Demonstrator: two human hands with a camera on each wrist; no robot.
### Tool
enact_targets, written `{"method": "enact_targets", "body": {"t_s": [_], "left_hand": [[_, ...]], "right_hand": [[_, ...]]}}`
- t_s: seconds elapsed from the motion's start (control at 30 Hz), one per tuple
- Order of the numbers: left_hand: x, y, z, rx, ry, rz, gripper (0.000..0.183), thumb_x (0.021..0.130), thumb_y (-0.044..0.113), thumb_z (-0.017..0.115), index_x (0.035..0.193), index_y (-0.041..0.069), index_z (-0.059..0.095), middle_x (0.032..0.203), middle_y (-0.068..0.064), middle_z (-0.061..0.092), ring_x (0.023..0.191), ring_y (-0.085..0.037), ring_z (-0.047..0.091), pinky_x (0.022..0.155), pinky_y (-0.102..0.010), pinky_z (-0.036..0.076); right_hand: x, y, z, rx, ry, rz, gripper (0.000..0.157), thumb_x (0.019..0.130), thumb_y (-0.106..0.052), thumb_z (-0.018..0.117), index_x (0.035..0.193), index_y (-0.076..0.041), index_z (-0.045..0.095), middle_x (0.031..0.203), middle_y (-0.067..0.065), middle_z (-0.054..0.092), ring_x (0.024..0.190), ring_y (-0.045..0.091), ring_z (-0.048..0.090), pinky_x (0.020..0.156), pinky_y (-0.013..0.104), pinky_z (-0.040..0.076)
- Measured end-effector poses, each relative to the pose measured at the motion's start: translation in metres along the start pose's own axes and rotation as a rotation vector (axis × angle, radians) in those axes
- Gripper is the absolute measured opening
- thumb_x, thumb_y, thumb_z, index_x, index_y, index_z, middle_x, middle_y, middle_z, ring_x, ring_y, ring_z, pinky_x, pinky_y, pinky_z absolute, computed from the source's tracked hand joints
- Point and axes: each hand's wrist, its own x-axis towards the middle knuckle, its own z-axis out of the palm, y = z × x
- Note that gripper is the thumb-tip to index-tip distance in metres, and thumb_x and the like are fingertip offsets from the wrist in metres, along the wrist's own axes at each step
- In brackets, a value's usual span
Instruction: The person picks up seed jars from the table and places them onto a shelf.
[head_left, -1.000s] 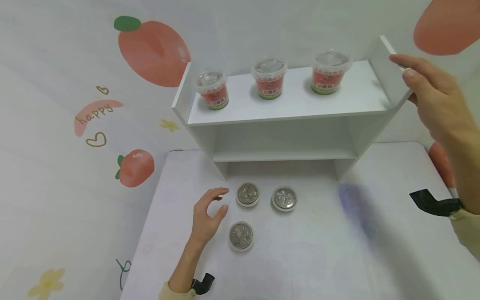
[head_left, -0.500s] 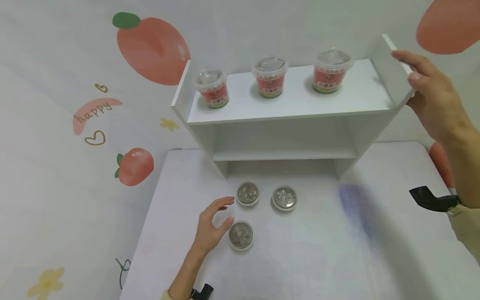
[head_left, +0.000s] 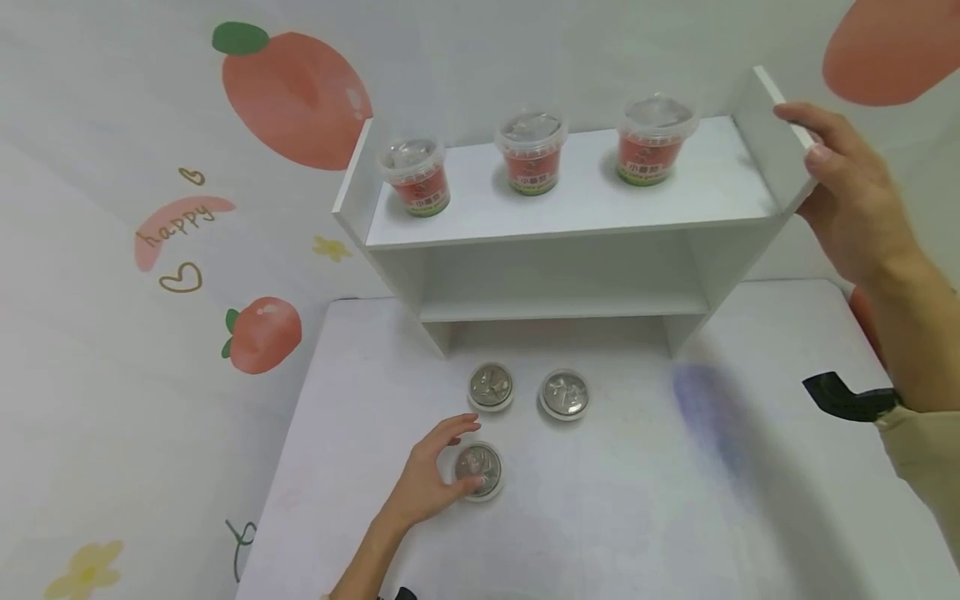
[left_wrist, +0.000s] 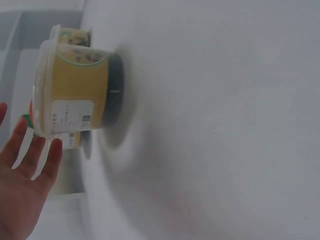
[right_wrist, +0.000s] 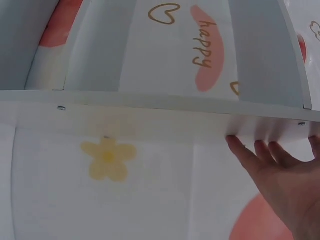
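Three round tubs stand on the white table. My left hand (head_left: 431,479) is at the front tub (head_left: 478,471), its thumb overlapping the foil lid and its fingers reaching round the far-left side. In the left wrist view the fingers (left_wrist: 52,157) are spread and fairly straight beside the rim of the yellow tub (left_wrist: 80,85), which has a clear lid. My right hand (head_left: 855,179) holds the upper front edge of the right side panel of a white shelf unit (head_left: 570,236). The right wrist view shows fingertips (right_wrist: 232,142) against the panel's outer face.
Behind the front tub stand two more tubs, one left (head_left: 491,387) and one right (head_left: 564,394). Three red-labelled cups, left (head_left: 420,183), middle (head_left: 532,158) and right (head_left: 652,146), line the top board. Below it is a middle board (head_left: 562,308). A fruit-printed wall (head_left: 97,375) encloses the table.
My left hand has moved right and nearer the front tub, and its thumb now overlaps the lid. The right hand keeps its place on the panel. The head view shifts slightly.
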Motion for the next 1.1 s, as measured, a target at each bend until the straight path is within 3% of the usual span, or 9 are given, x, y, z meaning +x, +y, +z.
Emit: {"method": "enact_targets", "body": {"t_s": [0.13,0.23,0.33,0.5,0.8,1.1], "left_hand": [[-0.007,-0.011,0.005,-0.014,-0.051,-0.035,0.071,0.070,0.016,0.088,0.134,0.007,0.057,0.141,-0.014,0.054,0.131,-0.028,0.050,0.101,-0.040,0.046],[-0.010,-0.013,0.007,-0.025,-0.088,-0.058,0.075,0.070,0.017,0.089,0.137,0.010,0.055,0.143,-0.014,0.053,0.136,-0.027,0.045,0.110,-0.040,0.038],[-0.012,-0.016,0.010,-0.019,-0.118,-0.091,0.079,0.069,0.019,0.089,0.139,0.013,0.053,0.144,-0.011,0.052,0.139,-0.024,0.043,0.114,-0.043,0.031],[-0.014,-0.021,0.015,0.000,-0.154,-0.128,0.084,0.068,0.019,0.090,0.142,0.014,0.051,0.145,-0.007,0.051,0.139,-0.023,0.043,0.113,-0.048,0.032],[-0.018,-0.024,0.021,-0.007,-0.176,-0.150,0.085,0.066,0.016,0.091,0.141,0.014,0.051,0.142,-0.005,0.054,0.134,-0.024,0.047,0.110,-0.047,0.037],[-0.015,-0.029,0.021,0.006,-0.162,-0.152,0.083,0.068,0.018,0.089,0.141,0.019,0.052,0.139,0.008,0.054,0.130,-0.019,0.051,0.107,-0.046,0.041]], "right_hand": [[0.000,0.000,0.008,0.007,0.023,-0.022,0.053,0.093,-0.013,0.058,0.144,-0.005,0.048,0.152,0.013,0.030,0.131,0.028,0.033,0.104,0.037,0.033],[0.001,0.000,0.013,0.033,0.032,-0.041,0.054,0.091,-0.015,0.060,0.142,-0.002,0.048,0.149,0.016,0.032,0.128,0.029,0.035,0.095,0.039,0.035],[0.001,0.000,0.013,0.032,0.021,-0.048,0.055,0.090,-0.015,0.060,0.142,-0.003,0.048,0.151,0.015,0.030,0.131,0.030,0.034,0.103,0.039,0.034],[0.000,0.001,0.011,0.031,0.008,-0.042,0.054,0.091,-0.016,0.059,0.143,-0.006,0.048,0.155,0.013,0.027,0.136,0.031,0.030,0.114,0.044,0.026],[-0.002,0.000,0.010,0.050,0.010,-0.030,0.049,0.094,-0.015,0.057,0.141,-0.004,0.049,0.153,0.014,0.028,0.133,0.031,0.032,0.107,0.041,0.031],[0.000,0.004,0.010,0.086,0.026,-0.039,0.051,0.091,-0.017,0.062,0.139,-0.005,0.050,0.149,0.015,0.031,0.129,0.030,0.033,0.099,0.043,0.032]]}}
